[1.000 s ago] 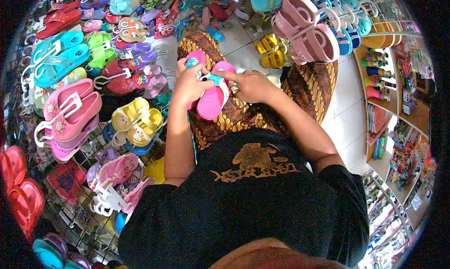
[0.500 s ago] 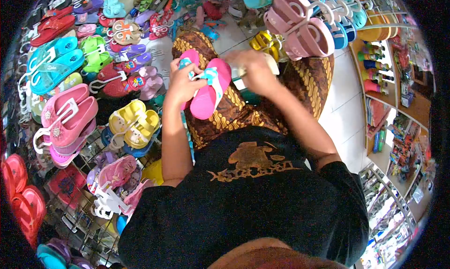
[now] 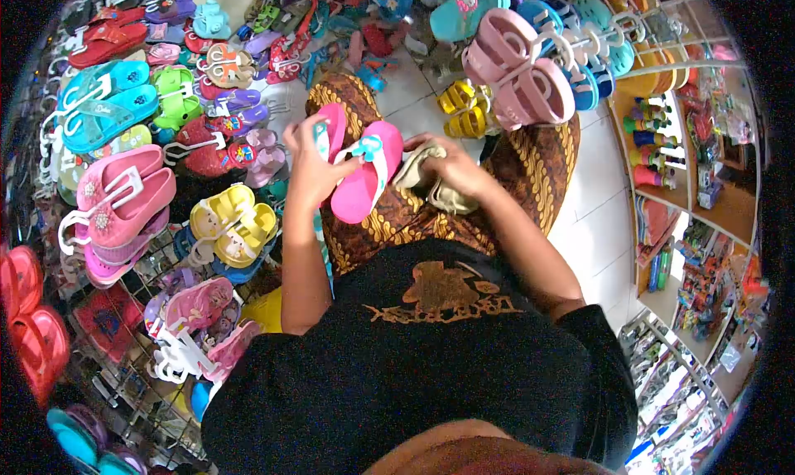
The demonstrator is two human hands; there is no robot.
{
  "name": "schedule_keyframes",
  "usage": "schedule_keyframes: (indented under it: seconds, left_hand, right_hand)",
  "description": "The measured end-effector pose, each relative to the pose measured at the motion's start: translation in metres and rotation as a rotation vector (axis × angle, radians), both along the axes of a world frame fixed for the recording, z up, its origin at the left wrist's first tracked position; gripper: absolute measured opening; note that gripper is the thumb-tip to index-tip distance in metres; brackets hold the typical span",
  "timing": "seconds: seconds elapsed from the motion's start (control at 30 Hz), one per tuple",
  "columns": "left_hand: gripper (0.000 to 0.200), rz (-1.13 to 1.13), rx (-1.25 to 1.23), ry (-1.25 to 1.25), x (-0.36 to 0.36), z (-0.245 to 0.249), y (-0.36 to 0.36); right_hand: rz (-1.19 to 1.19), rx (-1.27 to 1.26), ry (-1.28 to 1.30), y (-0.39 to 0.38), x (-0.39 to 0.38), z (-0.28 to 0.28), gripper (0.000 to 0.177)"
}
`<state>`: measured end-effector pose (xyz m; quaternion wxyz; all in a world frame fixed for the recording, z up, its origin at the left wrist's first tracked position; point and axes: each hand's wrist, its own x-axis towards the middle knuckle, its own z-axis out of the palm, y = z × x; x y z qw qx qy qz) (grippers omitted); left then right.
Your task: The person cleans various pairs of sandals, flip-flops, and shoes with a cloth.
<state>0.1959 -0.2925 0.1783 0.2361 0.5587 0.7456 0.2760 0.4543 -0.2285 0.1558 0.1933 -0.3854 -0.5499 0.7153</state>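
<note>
My left hand (image 3: 310, 167) is closed around a pair of pink flip-flops (image 3: 356, 197) with white and turquoise straps, held above my lap. The fingers grip near the straps, and part of the left flip-flop is hidden behind them. Just to the right, my right hand (image 3: 460, 173) is bunched round a crumpled beige cloth (image 3: 452, 200). The cloth lies close to the right flip-flop's edge; whether it touches cannot be made out. Under both hands is the brown patterned fabric (image 3: 538, 173) over my legs.
Racks on the left carry children's sandals, among them pink shoes (image 3: 124, 189), yellow sandals (image 3: 234, 225) and turquoise slides (image 3: 108, 110). Light pink sandals (image 3: 530, 90) hang at upper right, near gold sandals (image 3: 465, 110). Shelves (image 3: 704, 185) of goods stand right of the tiled floor (image 3: 592, 226).
My right hand, blurred before, has come lower and now shows the beige cloth clearly. The flip-flops in my left hand have shifted slightly down. The whole view has tilted a little.
</note>
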Motion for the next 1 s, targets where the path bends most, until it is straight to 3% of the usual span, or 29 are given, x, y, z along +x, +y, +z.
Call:
schedule_keyframes:
  seconds: [0.03, 0.07, 0.17, 0.23, 0.37, 0.47, 0.57, 0.6, 0.7, 0.73, 0.8, 0.9, 1.0]
  left_hand:
    - [0.089, 0.075, 0.0, 0.029, 0.002, 0.005, -0.004]
    - [0.098, 0.128, -0.03, 0.157, 0.007, 0.015, -0.005]
    - [0.092, 0.385, -0.081, 0.275, 0.013, 0.011, -0.009]
    - [0.077, 0.393, -0.205, 0.268, 0.012, 0.012, -0.01]
    - [0.043, 0.345, -0.354, 0.162, 0.019, 0.027, -0.01]
    - [0.028, 0.034, -0.038, -0.062, 0.006, 0.008, -0.005]
    - [0.021, 0.16, 0.058, 0.036, -0.003, -0.012, -0.001]
    - [0.028, 0.27, 0.068, 0.282, 0.0, -0.019, -0.003]
    - [0.046, 0.582, 0.015, 0.12, -0.019, -0.037, -0.013]
    - [0.063, 0.651, 0.033, -0.047, -0.033, -0.054, -0.021]
    - [0.068, 0.767, -0.03, -0.152, -0.039, -0.077, -0.033]
    - [0.072, 0.803, -0.111, -0.275, -0.047, -0.094, -0.039]
    - [0.059, 0.65, -0.088, -0.432, -0.045, -0.081, -0.037]
  right_hand:
    - [0.079, -0.26, -0.068, 0.003, 0.003, 0.011, 0.051]
    - [0.118, -0.206, -0.024, 0.005, -0.001, 0.008, 0.052]
    - [0.165, -0.251, 0.14, 0.006, 0.0, -0.004, 0.053]
    - [0.2, -0.41, 0.212, 0.012, 0.005, -0.005, 0.053]
    - [0.198, -0.456, 0.263, 0.011, 0.006, -0.003, 0.059]
    - [0.215, -0.407, 0.263, 0.011, 0.003, 0.001, 0.062]
    - [0.186, -0.397, 0.339, 0.012, 0.004, 0.002, 0.058]
    - [0.178, -0.429, 0.368, 0.012, 0.005, -0.002, 0.057]
    - [0.173, -0.466, 0.364, 0.013, 0.003, -0.004, 0.056]
    - [0.171, -0.458, 0.346, 0.013, 0.002, -0.006, 0.056]
    - [0.154, -0.458, 0.286, 0.015, -0.002, -0.014, 0.056]
    - [0.081, -0.597, 0.277, 0.022, -0.003, -0.014, 0.056]
    - [0.059, -0.646, 0.27, 0.024, -0.002, -0.02, 0.055]
